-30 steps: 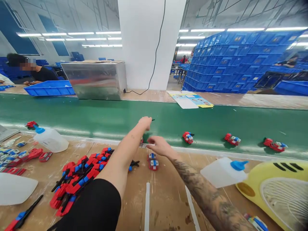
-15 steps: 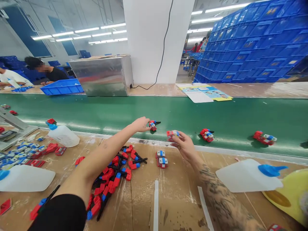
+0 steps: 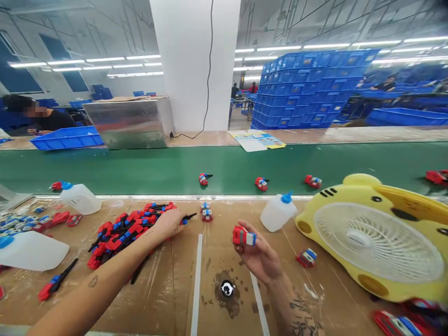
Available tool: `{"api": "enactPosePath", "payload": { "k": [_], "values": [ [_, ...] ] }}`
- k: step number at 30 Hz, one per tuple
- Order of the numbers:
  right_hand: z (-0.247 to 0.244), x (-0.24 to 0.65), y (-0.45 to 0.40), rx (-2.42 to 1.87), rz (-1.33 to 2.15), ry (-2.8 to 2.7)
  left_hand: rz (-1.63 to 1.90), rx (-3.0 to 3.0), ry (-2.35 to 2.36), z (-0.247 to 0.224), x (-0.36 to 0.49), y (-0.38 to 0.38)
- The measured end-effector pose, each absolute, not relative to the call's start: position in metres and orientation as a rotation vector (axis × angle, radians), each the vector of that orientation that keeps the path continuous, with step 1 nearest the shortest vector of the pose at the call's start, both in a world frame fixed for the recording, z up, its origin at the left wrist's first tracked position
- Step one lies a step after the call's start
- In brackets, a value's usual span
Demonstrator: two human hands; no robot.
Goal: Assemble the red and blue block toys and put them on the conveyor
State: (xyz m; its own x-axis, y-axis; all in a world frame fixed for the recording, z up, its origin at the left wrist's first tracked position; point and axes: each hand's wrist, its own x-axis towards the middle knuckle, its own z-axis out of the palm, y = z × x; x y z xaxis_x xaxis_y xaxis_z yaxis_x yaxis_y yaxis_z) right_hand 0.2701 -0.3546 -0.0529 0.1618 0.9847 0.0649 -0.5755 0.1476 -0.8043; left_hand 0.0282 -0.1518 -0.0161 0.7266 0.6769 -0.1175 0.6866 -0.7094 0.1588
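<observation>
My left hand (image 3: 171, 223) is at the right edge of a heap of red and blue toy parts with black barrels (image 3: 121, 233). Its fingers close on one such part (image 3: 185, 221), whose barrel sticks out to the right. In my right hand (image 3: 262, 254) is a small red, white and blue toy vehicle body (image 3: 244, 236), pinched between thumb and fingers above the table. Two stacked vehicle bodies (image 3: 206, 213) lie between my hands, near the belt. A toy vehicle with a black barrel (image 3: 203, 179) rests on the green belt.
More toy vehicles (image 3: 261, 183) sit on the green conveyor belt (image 3: 157, 168). White bottles with blue caps (image 3: 279, 213) stand on both sides. A yellow fan (image 3: 371, 238) occupies the right. A shiny round metal piece (image 3: 227, 289) sits in a wet patch in front of me.
My left hand has left the toy vehicle on the belt and moved down-left to the heap. My right hand has come back from the belt edge with the vehicle body. The view has turned right.
</observation>
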Motion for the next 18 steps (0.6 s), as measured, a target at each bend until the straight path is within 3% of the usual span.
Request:
{"api": "enactPosePath", "payload": {
  "k": [7,12,18],
  "values": [
    [-0.058,0.279,-0.380,-0.676,1.373,-0.643,0.479,2.127,0.596,-0.006,0.015,-0.252],
    [-0.083,0.283,-0.381,-0.729,1.365,-0.617,0.328,2.583,0.294,-0.020,0.011,-0.311],
    [-0.103,0.286,-0.380,-0.754,1.335,-0.547,0.121,2.919,0.065,-0.026,0.025,-0.318]
  ]
}}
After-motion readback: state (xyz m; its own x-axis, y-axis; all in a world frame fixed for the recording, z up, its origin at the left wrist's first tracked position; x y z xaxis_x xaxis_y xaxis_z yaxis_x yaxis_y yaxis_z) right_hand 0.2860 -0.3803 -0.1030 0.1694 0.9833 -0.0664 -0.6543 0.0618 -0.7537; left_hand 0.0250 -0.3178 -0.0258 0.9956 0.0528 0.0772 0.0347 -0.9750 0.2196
